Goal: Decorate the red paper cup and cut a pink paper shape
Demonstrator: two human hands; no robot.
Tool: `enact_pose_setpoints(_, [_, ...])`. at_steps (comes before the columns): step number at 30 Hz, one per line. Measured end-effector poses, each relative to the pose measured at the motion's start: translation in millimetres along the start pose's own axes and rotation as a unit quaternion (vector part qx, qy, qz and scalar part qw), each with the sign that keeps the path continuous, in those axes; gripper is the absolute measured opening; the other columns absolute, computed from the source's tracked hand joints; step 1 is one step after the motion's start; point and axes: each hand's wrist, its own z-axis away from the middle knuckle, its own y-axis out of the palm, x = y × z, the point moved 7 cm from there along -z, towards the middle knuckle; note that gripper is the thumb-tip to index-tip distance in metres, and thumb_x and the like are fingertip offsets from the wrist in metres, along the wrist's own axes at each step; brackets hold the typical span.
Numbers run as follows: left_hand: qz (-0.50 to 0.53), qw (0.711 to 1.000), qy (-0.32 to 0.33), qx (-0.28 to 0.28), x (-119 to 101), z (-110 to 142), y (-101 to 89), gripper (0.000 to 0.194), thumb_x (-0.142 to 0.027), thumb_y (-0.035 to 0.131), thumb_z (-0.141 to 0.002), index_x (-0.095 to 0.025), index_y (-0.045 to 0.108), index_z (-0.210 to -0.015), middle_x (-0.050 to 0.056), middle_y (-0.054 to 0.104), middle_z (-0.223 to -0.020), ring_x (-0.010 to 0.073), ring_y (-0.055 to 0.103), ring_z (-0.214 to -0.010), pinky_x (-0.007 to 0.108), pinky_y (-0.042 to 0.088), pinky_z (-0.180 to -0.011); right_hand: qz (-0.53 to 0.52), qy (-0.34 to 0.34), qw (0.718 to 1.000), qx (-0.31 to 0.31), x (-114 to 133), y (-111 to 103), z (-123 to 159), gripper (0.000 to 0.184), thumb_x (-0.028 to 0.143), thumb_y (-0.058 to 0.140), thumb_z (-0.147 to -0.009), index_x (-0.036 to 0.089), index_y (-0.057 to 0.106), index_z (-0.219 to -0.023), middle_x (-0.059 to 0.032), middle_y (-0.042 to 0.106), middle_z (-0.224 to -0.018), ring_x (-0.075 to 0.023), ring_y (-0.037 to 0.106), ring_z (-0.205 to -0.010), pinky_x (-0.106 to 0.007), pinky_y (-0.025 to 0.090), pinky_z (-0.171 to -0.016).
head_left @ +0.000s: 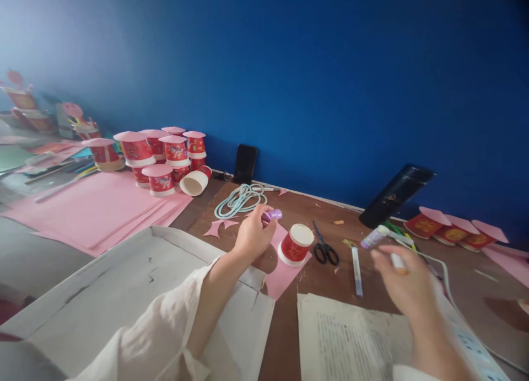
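My left hand (256, 233) is closed, pinching a small purple cap (273, 214) above the table. Just right of it, an upside-down red paper cup (295, 246) with a pale base stands on a cut pink paper piece (281, 282). My right hand (407, 279) is blurred by motion. A short white cylinder with an orange end (399, 263) shows between its curled fingers. Close to those fingertips is a purple-and-white glue stick (374, 237); whether they touch it I cannot tell. Black-handled scissors (325, 251) and a flat white-and-blue stick (357, 273) lie between the hands.
A white box lid (136, 265) and stacked pink sheets (103, 204) fill the left, with pink-topped red cups (134, 149) behind. Printed pages (351, 337) lie in front. Further back are a cable (239, 199), a phone (244, 163) and a leaning black bottle (394, 196). A power strip (471, 337) sits right.
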Motion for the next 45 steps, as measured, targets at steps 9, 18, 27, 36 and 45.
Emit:
enact_pose_setpoints(9, [-0.014,0.999,-0.041,0.01,16,-6,2.5,0.023,-0.027,0.057,-0.085,-0.024,0.056,-0.108,0.002,0.068,-0.088,0.0189,0.063,-0.079,0.03,0.042,-0.073,0.167,0.058,0.964,0.2,-18,50,-2,0.032,0.048,0.06,-0.074,0.026,0.058,-0.097,-0.0095,0.073,-0.087,-0.0318,0.07,-0.083,-0.039,0.047,-0.07])
enact_pose_setpoints(18, [0.078,0.996,-0.051,0.008,22,-9,6.9,0.027,-0.031,0.057,-0.086,-0.024,0.057,-0.113,0.001,0.064,-0.085,0.0154,0.062,-0.07,0.027,0.043,-0.066,-0.223,0.038,0.974,0.025,18,19,14,0.043,0.047,0.073,-0.068,0.025,0.064,-0.104,-0.0038,0.072,-0.091,-0.024,0.068,-0.081,-0.034,0.052,-0.072])
enact_pose_setpoints(27, [0.306,0.936,-0.16,0.061,20,-7,20.6,0.022,-0.038,0.065,-0.083,-0.017,0.063,-0.089,-0.001,0.058,-0.072,0.0074,0.049,-0.056,0.02,0.037,-0.052,-0.524,0.071,0.841,0.118,49,24,34,0.052,0.042,0.085,-0.064,0.022,0.066,-0.109,-0.0061,0.069,-0.096,-0.0178,0.066,-0.082,-0.024,0.056,-0.063])
enact_pose_setpoints(36, [0.519,0.81,-0.258,0.089,24,-5,35.8,0.028,-0.041,0.061,-0.088,-0.016,0.052,-0.082,-0.001,0.055,-0.065,0.0063,0.047,-0.05,0.017,0.032,-0.046,-0.601,0.063,0.787,0.126,64,27,42,0.025,0.03,0.073,-0.074,0.022,0.068,-0.097,-0.0056,0.065,-0.086,-0.0097,0.05,-0.06,-0.019,0.042,-0.046])
enact_pose_setpoints(45, [0.609,0.746,-0.256,0.082,27,-12,33.3,0.015,-0.027,0.049,-0.091,-0.014,0.055,-0.088,-0.002,0.047,-0.061,0.0059,0.037,-0.046,0.017,0.028,-0.044,-0.631,0.015,0.759,0.159,118,22,41,0.012,0.018,0.061,-0.072,0.02,0.064,-0.083,-0.0013,0.056,-0.067,-0.0066,0.041,-0.048,-0.019,0.036,-0.044])
